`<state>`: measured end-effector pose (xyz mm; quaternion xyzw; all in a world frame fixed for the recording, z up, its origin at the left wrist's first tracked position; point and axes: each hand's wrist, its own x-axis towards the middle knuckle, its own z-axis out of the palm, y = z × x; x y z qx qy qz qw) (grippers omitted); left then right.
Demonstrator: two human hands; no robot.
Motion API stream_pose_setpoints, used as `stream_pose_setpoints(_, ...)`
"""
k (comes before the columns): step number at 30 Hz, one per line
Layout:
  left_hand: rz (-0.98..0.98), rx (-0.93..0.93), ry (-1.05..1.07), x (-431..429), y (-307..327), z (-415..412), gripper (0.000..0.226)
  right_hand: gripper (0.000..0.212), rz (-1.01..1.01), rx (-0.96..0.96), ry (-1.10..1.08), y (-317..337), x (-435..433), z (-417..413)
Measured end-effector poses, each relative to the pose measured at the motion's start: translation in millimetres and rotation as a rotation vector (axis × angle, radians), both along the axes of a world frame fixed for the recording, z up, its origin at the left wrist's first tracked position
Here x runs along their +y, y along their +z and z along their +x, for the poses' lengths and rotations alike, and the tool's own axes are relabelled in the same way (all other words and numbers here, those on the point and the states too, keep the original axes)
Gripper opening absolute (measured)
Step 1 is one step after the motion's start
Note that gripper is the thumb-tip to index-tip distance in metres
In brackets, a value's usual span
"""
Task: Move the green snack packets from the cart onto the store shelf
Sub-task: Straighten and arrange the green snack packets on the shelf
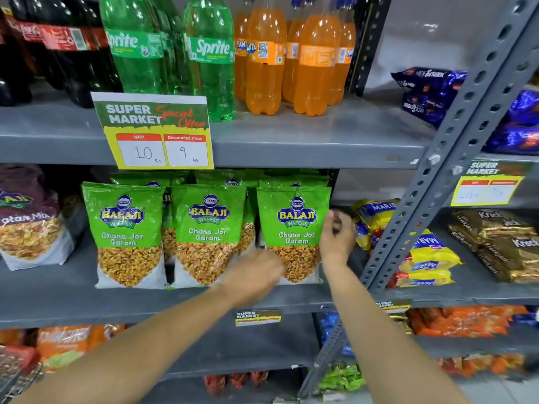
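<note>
Three green snack packets stand upright in a front row on the grey store shelf [73,298]: a left packet [125,234], a middle packet [208,231] and a right packet [293,228]. More green packets stand behind them. My left hand [253,277], blurred, is low in front of the gap between the middle and right packets, holding nothing that I can see. My right hand [335,234] is at the right packet's right edge, fingers loosely curled beside it. The wire cart [14,374] shows only as a corner at the bottom left.
A price sign [154,132] hangs from the shelf above, which bears soda bottles [265,59]. A maroon snack bag [29,220] stands at the left. Yellow biscuit packs [423,258] lie right of a slanted grey shelf post [437,170]. Lower shelves hold orange packets.
</note>
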<state>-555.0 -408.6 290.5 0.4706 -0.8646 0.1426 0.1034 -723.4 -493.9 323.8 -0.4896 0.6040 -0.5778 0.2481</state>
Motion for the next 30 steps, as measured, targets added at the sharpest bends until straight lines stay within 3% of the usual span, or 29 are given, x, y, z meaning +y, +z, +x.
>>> stream_pose_setpoints(2, -0.032, -0.261, -0.223, 0.7, -32.7, -18.6, 0.026, 0.029, 0.015, -0.058, 0.063, 26.4, -25.3, -4.2)
stream_pose_setpoints(5, -0.078, -0.472, -0.328, -8.8, -55.3, -47.2, 0.038, 0.028, 0.044, -0.026, 0.168, 46.2, -41.5, -8.5)
stream_pose_setpoints(9, -0.077, -0.558, -0.306, -28.1, -53.1, -69.7, 0.043, 0.020, 0.047, -0.043, 0.235, 45.1, -49.6, -14.0)
stream_pose_setpoints(14, -0.100, -0.638, -0.325, -52.3, -56.0, -57.2, 0.031, 0.004, 0.026, -0.131, 0.246, 39.8, -59.9, -17.7)
stream_pose_setpoints(19, -0.121, -0.614, -0.354, -52.3, -60.3, -54.5, 0.032, 0.013, -0.038, -0.176, 0.239, 34.2, -66.5, -19.8)
stream_pose_setpoints(23, -0.186, -0.531, -0.354, -34.9, -56.2, -43.6, 0.048, 0.020, -0.160, 0.020, 0.153, 36.5, -66.4, -14.2)
stream_pose_setpoints(26, -0.180, -0.345, -0.169, -8.2, -44.0, -16.9, 0.064, 0.043, -0.248, 0.421, -0.003, 56.9, -52.5, 4.9)
stream_pose_setpoints(30, -0.187, -0.010, 0.243, 25.8, -26.3, 49.1, 0.065, 0.048, -0.301, 0.865, 0.231, 80.4, -25.9, 60.5)
